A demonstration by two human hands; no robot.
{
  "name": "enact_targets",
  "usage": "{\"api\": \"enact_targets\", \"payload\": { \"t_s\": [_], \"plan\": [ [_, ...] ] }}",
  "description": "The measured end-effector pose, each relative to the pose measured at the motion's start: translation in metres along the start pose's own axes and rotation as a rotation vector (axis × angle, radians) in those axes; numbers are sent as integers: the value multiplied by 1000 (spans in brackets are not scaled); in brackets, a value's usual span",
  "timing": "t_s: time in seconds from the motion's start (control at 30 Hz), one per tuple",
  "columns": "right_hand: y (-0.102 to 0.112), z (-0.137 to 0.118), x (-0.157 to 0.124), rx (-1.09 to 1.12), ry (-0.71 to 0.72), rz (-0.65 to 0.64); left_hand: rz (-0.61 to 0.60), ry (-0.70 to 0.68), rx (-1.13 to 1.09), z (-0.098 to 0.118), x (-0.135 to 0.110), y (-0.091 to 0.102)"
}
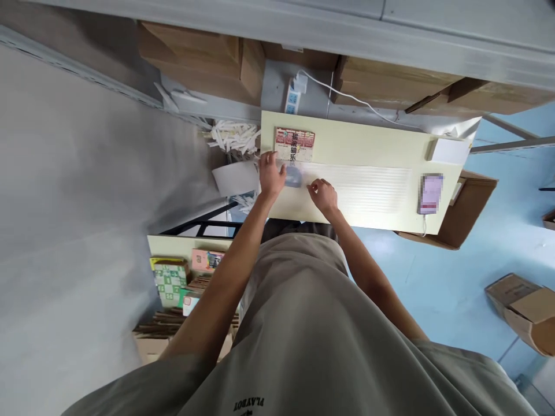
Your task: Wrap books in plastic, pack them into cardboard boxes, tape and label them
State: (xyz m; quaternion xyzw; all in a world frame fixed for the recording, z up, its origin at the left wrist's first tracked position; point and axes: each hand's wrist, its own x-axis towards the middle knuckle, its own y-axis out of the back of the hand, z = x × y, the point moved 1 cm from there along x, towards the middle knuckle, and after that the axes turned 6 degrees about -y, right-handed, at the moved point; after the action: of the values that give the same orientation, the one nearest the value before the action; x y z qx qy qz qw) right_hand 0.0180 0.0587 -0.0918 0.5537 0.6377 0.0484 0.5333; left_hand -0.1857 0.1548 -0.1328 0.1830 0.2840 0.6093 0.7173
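Note:
On the pale yellow table (pixel 364 138) lies a book with a red and cream cover (pixel 295 144). My left hand (pixel 271 173) rests beside it with fingers spread, pressing on a clear plastic sheet (pixel 355 185) that stretches across the table. A bluish transparent piece (pixel 293 175) lies just right of that hand. My right hand (pixel 323 193) is closed in a pinch at the sheet's near edge; what it grips is too small to name for sure.
A phone (pixel 430 193) and a white box (pixel 448 150) sit at the table's right end. Cardboard boxes (pixel 195 55) and a power strip (pixel 293 98) stand behind. Books fill a low shelf (pixel 182 277) at left. More boxes (pixel 524 309) lie on the blue floor.

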Motion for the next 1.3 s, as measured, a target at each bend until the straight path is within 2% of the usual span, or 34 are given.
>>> {"api": "enact_targets", "payload": {
  "t_s": [0.17, 0.27, 0.4, 0.5, 0.63, 0.7, 0.83, 0.93, 1.0, 1.07, 1.13, 1.2, 1.23, 1.3],
  "plan": [
    [-23, 9, 25, 77, -123, 50, -34, 45, 47, 6, 40, -23],
    [-34, 20, 28, 139, -91, 97, -26, 115, 53, 5, 53, -31],
    [-40, 29, 28, 135, -41, 138, -48, 214, -39, -8, 75, -33],
    [-39, 33, 29, 123, -5, 124, -150, 220, -82, -12, 92, -35],
    [-35, 35, 34, 158, 25, 92, -316, 130, -122, -2, 102, -37],
    [-36, 35, 34, 163, 26, 105, -293, 81, -177, 7, 107, -34],
    [-41, 36, 34, 176, 26, 146, -124, -22, -216, 28, 124, -13],
    [-47, 39, 36, 240, 47, 147, 1, -262, -265, 57, 131, 14],
    [-49, 40, 41, 313, 62, 132, 40, -373, -336, 86, 124, 34],
    [-49, 42, 45, 422, 63, 84, 50, -378, -361, 118, 107, 51],
    [-45, 47, 49, 596, 45, 2, 107, -425, -368, 146, 83, 59],
    [-33, 58, 47, 824, 23, -90, 109, -420, -452, 162, 56, 53],
    [-23, 67, 45, 936, 17, -119, 85, -385, -525, 164, 42, 44],
    [1, 91, 34, 1108, 20, -128, -3, -240, -705, 160, 15, 14]
  ]
}}
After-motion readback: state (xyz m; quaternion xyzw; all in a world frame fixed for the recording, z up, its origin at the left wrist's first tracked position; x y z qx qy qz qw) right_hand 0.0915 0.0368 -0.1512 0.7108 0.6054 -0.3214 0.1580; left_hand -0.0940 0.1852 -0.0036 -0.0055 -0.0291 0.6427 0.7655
